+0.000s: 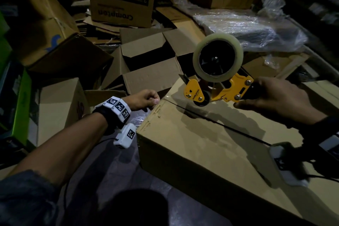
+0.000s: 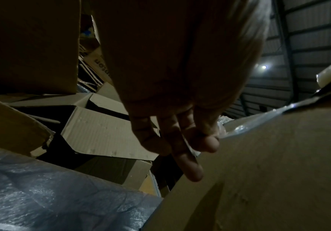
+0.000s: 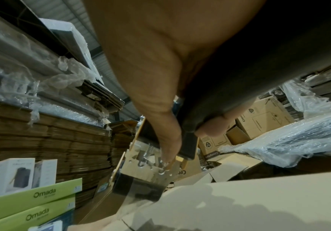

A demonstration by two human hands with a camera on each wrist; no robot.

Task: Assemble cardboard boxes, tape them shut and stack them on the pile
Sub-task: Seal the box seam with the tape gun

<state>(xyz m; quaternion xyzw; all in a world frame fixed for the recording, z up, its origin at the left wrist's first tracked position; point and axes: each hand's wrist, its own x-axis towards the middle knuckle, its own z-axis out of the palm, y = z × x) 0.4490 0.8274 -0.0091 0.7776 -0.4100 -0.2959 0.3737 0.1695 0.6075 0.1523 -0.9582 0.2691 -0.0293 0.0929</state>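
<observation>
fingers (image 2: 192, 170) of the left hand (image 1: 145, 100) pinch tape at the box (image 1: 211, 145) corner; right hand (image 1: 278, 97) grips the tape dispenser (image 1: 218, 79) just beyond.

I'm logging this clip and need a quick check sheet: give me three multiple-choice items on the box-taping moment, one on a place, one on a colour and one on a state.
1. Where does the tape dispenser sit?
A. At the far end of the top seam of the closed box
B. On the floor
C. Inside the open empty box

2. What colour is the dispenser's frame?
A. Red
B. Yellow
C. Blue

3. What state is the top seam nearer the camera in?
A. Taped over
B. An untaped dark gap
C. Flaps standing upright

Answers:
1 A: its roller rests on the closed box's top by the far edge, held by the right hand, while the left hand pinches the tape end at the box corner.
2 B: the head view shows yellow plates under the clear roll.
3 B: a dark slit runs bare between the folded flaps.
</observation>
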